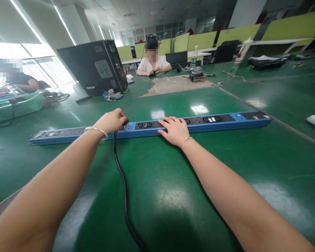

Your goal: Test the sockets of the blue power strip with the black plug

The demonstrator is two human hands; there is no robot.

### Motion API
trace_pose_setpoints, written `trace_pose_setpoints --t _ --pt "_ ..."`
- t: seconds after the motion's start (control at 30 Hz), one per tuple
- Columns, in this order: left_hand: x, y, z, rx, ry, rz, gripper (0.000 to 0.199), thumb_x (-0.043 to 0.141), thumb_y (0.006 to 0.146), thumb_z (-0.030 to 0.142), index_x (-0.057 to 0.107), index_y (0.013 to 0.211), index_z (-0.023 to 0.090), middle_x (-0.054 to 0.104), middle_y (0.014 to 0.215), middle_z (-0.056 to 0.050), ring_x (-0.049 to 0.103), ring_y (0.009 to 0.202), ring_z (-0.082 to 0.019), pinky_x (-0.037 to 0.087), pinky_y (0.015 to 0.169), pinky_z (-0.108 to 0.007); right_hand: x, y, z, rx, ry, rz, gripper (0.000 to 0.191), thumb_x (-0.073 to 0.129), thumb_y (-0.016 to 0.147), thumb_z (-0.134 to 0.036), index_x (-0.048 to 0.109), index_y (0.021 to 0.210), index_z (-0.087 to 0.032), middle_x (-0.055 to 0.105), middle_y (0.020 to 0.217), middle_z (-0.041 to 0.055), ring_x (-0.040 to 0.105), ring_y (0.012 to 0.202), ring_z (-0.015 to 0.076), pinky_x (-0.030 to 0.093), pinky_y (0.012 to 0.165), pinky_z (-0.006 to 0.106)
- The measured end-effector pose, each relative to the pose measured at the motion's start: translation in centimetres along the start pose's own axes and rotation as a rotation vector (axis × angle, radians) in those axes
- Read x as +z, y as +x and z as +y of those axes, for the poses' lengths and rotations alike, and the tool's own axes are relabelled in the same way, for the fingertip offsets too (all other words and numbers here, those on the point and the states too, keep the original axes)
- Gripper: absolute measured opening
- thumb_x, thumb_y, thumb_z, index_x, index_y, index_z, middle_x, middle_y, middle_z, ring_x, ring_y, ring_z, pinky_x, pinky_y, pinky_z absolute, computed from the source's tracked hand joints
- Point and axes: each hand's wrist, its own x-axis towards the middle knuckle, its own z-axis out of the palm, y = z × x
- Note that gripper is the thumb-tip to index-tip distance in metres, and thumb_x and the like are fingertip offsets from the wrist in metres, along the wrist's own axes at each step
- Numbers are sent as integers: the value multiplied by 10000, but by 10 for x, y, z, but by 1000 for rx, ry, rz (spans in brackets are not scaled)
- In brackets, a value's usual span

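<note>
A long blue power strip [147, 132] with black socket panels lies across the green table in front of me. My left hand [110, 120] is closed around a black plug [125, 122] over the sockets left of the strip's middle. From beneath that hand a black power cord [123, 178] runs down toward me and out of the frame. Whether the plug sits in a socket is hidden by my fingers. My right hand [175, 131] rests flat on the strip right of its middle, fingers spread, holding nothing.
A black computer case [91, 68] stands at the back left, gloves [112, 95] beside it. A green basket [21, 106] is at far left. A person [153, 61] sits opposite, another at left. A bottle [194, 57] and a round device [196, 73] stand at the back.
</note>
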Motion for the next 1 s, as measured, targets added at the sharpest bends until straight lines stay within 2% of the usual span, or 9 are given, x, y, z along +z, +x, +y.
trace_pose_setpoints --t 0.13,0.57,0.77,1.0 --pt "13 6 10 6 -11 -45 316 447 797 395 602 998 209 695 730 -39 644 722 -202 475 721 -296 -1 0 0 0 2 -7 483 386 898 -553 522 1299 -321 493 1387 7 399 1247 263 271 994 454" --pt "18 10 13 -16 75 -58 321 417 796 365 596 1003 197 711 795 -83 660 827 -243 479 743 -324 0 1 -1 2 11 6 473 412 889 -552 535 1285 -324 499 1382 -1 409 1239 256 273 996 456" --pt "26 11 16 12 137 -59 325 404 804 367 589 1010 196 702 973 -134 649 910 -281 478 736 -347 0 0 0 -3 5 7 474 397 895 -548 531 1289 -319 503 1378 8 402 1245 261 269 996 461" --pt "28 3 25 5 170 -63 357 361 838 363 536 1093 185 684 1003 -175 647 924 -307 477 734 -374 0 0 -1 -6 30 21 494 422 889 -526 513 1304 -275 512 1368 28 408 1244 255 261 1012 454"
